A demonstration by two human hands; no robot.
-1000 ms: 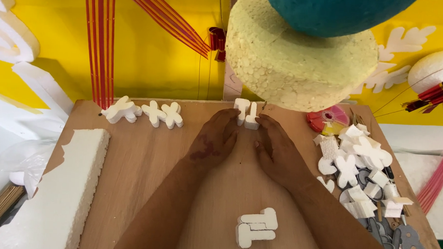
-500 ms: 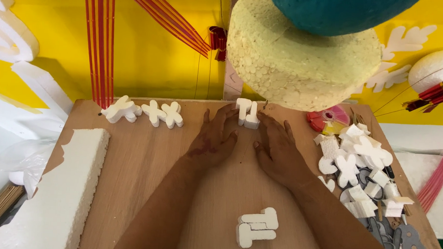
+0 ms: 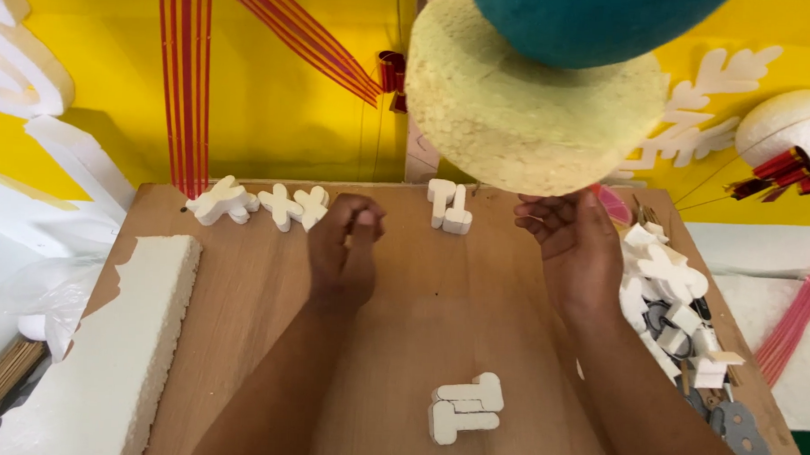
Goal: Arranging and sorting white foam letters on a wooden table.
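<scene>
Foam cutouts [image 3: 451, 207] stand at the far edge of the bench [image 3: 402, 317], between my two hands and touching neither. My left hand [image 3: 343, 252] hovers over the wood with its fingers curled in, thumb pressed against the fingertips; whether it pinches something small I cannot tell. My right hand [image 3: 573, 247] is lifted, fingers loosely spread and holding nothing, just beside the heap of white foam shapes [image 3: 668, 290] on the right. A second stacked foam piece [image 3: 464, 407] lies nearer to me. A foam slab [image 3: 118, 343] lies along the left edge.
</scene>
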